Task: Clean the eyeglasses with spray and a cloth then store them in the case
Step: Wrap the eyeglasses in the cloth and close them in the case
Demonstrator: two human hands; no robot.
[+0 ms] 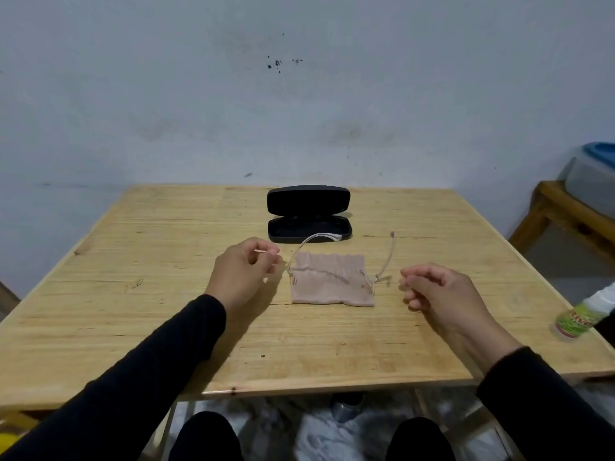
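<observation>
Eyeglasses (332, 272) with a thin, pale frame sit in the middle of the wooden table (166, 344), temples unfolded and pointing away toward the case (309, 214), lenses over a beige cloth (329, 287). That cloth lies flat under them, probably to keep the lenses off the bare wood and close at hand for wiping. The black case stands just behind, lid up and shell empty, ready to receive the glasses at the end. From the head view, the left hand (243, 274) hovers beside the left hinge, fingers loosely curled and gripping nothing that I can make out. The right hand (432, 291) mirrors it near the right hinge, half curled, also empty. The spray bottle (580, 319) lies at the table's right edge, well apart from both hands.
</observation>
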